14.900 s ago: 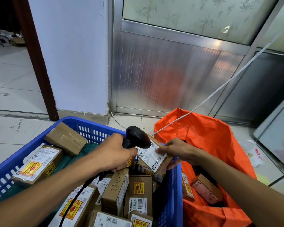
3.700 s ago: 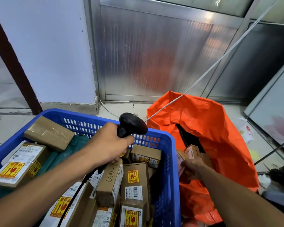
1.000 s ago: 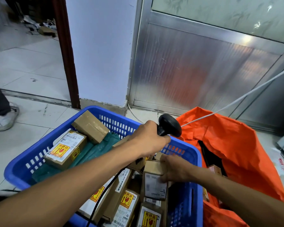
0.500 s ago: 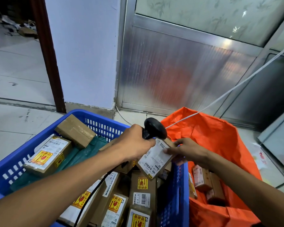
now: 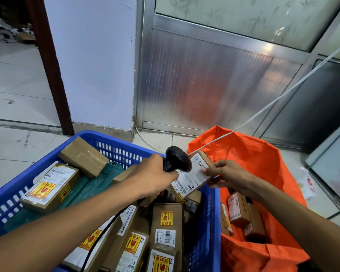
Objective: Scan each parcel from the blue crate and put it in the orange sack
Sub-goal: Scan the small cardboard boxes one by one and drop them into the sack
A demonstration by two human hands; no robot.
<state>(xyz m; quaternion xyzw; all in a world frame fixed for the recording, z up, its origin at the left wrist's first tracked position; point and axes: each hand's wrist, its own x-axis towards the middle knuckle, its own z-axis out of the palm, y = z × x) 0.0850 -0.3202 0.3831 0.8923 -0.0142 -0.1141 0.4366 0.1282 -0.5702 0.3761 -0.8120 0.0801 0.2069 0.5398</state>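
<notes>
My left hand (image 5: 152, 174) grips a black barcode scanner (image 5: 178, 159), its head aimed down at a small brown parcel (image 5: 194, 175) with a white label. My right hand (image 5: 227, 174) holds that parcel by its right end, tilted, over the right rim of the blue crate (image 5: 114, 149). The crate holds several cardboard parcels, many with yellow fragile stickers (image 5: 166, 217). The orange sack (image 5: 249, 154) stands open just right of the crate, with a few small boxes (image 5: 237, 210) inside.
A white cord (image 5: 273, 101) runs from the sack's rim up to the upper right. Behind stand a white wall, a metal door panel (image 5: 214, 79) and a dark door frame (image 5: 49, 65). Tiled floor lies to the left. A green bag (image 5: 90, 189) lies in the crate.
The parcel my right hand lifted from the crate a second ago now sits under the scanner head, label up. In the last half second both hands have hardly moved.
</notes>
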